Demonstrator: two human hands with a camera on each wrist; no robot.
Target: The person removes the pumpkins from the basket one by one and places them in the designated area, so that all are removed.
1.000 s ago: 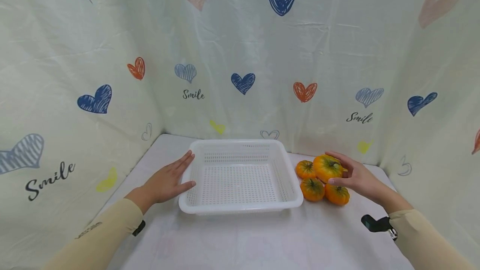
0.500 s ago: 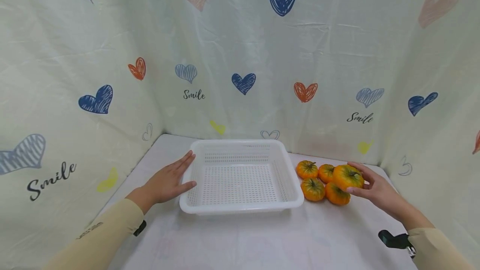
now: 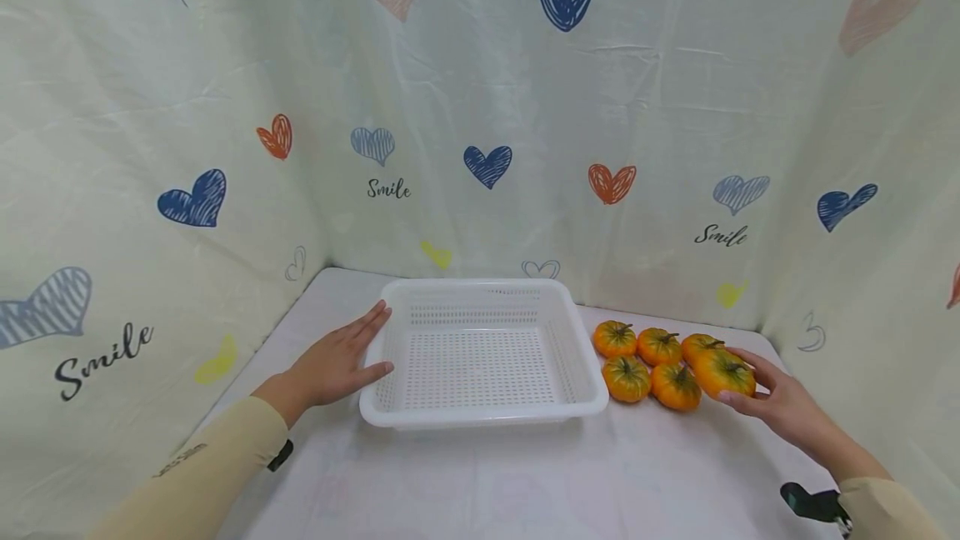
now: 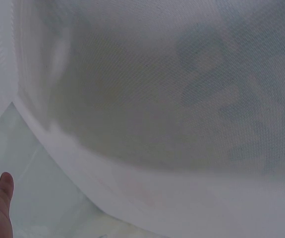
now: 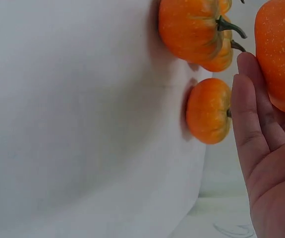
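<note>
In the head view my right hand (image 3: 787,411) holds a small orange pumpkin (image 3: 723,373) between thumb and fingers, at the right end of a cluster. The right wrist view has this held pumpkin (image 5: 281,54) raised off the table, against my fingers (image 5: 245,106). Several similar pumpkins with green stems, one a front pumpkin (image 3: 676,388), stand close together beside it. The held one partly hides a back pumpkin (image 3: 697,345). My left hand (image 3: 326,365) rests, fingers straight, on the left rim of a white perforated plastic basket (image 3: 480,417), which has nothing in it.
A white cloth covers the table (image 3: 517,482). Behind and at both sides hangs a pale curtain (image 3: 450,90) printed with hearts. The basket's right rim stands close to the leftmost pumpkins.
My right hand has carried the held pumpkin rightward and nearer me, from over the middle of the cluster to its right end, uncovering pumpkins behind. The left hand and basket stay put.
</note>
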